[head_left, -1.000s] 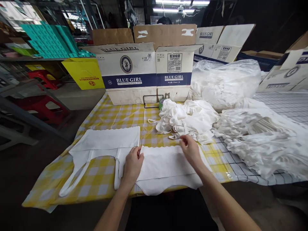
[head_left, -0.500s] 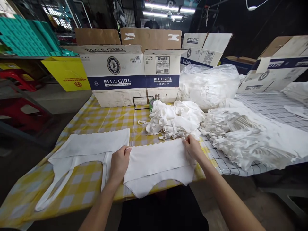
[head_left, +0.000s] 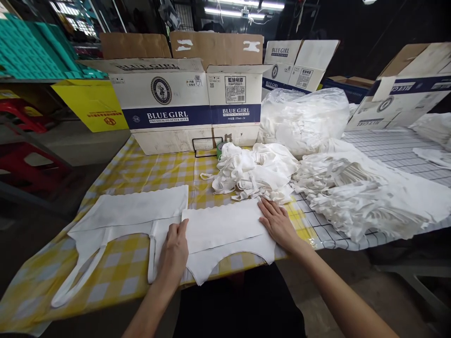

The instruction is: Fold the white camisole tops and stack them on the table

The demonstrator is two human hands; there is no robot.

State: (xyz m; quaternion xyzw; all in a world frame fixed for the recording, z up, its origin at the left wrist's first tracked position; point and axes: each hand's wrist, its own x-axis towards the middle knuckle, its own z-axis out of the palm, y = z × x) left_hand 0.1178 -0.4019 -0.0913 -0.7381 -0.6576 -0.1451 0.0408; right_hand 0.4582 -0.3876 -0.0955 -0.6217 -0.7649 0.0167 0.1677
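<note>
A white camisole-like top [head_left: 225, 227] lies spread on the table in front of me, its scalloped edge toward the back. My left hand [head_left: 175, 249] is at its left edge, fingers bent and closed together on the cloth. Stretched out flat, the fingers of my right hand [head_left: 278, 223] rest on its upper right corner. A second white top [head_left: 130, 211], with a long strap hanging toward the front, lies to the left and reaches under my left hand. Behind the right hand is a crumpled heap of white garments [head_left: 253, 169].
Layered white garments [head_left: 359, 192] lie on the right over a grid-patterned cloth [head_left: 373, 145]. A stuffed clear plastic bag [head_left: 303, 119] sits behind. A carton [head_left: 169, 94], a black wire stand [head_left: 202, 152] and green tape [head_left: 220, 150] stand at the back of the yellow checked tablecloth [head_left: 155, 169].
The top has been laid flatter and slightly left. My right hand has gone from pinching its corner to lying flat on it. My left hand has slid down the left edge.
</note>
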